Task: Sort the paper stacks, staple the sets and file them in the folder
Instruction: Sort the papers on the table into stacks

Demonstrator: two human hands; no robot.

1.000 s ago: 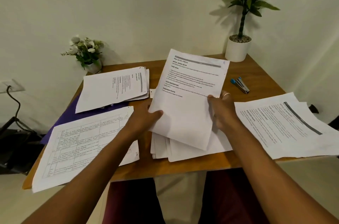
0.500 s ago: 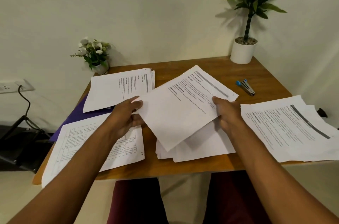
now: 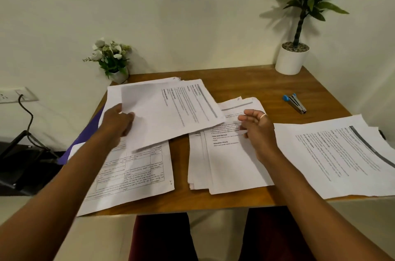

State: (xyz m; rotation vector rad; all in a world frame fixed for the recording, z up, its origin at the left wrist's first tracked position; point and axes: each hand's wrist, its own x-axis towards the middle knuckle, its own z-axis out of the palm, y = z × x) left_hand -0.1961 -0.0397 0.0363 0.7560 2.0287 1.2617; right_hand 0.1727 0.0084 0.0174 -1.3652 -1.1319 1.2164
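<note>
Head-worn camera looks down, close, onto table (image 3: 245,83).

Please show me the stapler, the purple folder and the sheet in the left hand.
stapler (image 3: 297,104): head view, its metal body.
purple folder (image 3: 90,130): head view, its bare edge.
sheet (image 3: 162,115): head view, its blank middle.

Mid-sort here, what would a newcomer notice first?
The left hand holds a sheet above the far-left stack. The right hand hangs open over the middle stack. A stapler lies alone at the back right, and a purple folder peeks from under that far-left stack.
</note>
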